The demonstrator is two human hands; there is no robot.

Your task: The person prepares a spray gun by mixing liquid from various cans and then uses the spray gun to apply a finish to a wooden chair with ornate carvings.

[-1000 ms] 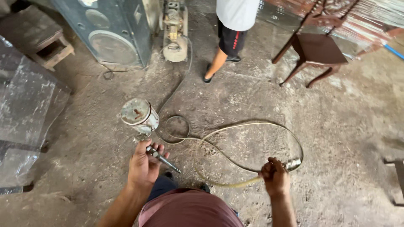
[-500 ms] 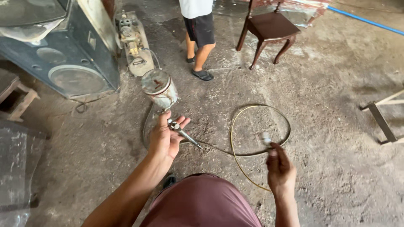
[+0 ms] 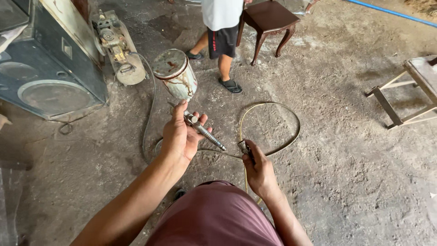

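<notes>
My left hand [image 3: 180, 135] grips a paint spray gun [image 3: 193, 119] by its handle, with the stained metal cup [image 3: 176, 74] pointing away from me and the grooved inlet stem [image 3: 210, 136] sticking out toward my right hand. My right hand [image 3: 259, 172] is closed on the metal end fitting [image 3: 244, 147] of a yellowish air hose [image 3: 273, 107]. The fitting sits a short gap from the stem tip, not touching it. The hose loops on the concrete floor in front of me.
A person in dark shorts and sandals [image 3: 222, 41] stands ahead beside a dark wooden stool [image 3: 267, 18]. A big speaker cabinet [image 3: 48, 77] and a small compressor motor [image 3: 117, 48] are at left. A wooden frame stand [image 3: 409, 89] is at right.
My left hand has lifted the spray gun higher and closer to me. My right hand brought the hose fitting up toward the gun's stem. The view has shifted leftward across the floor.
</notes>
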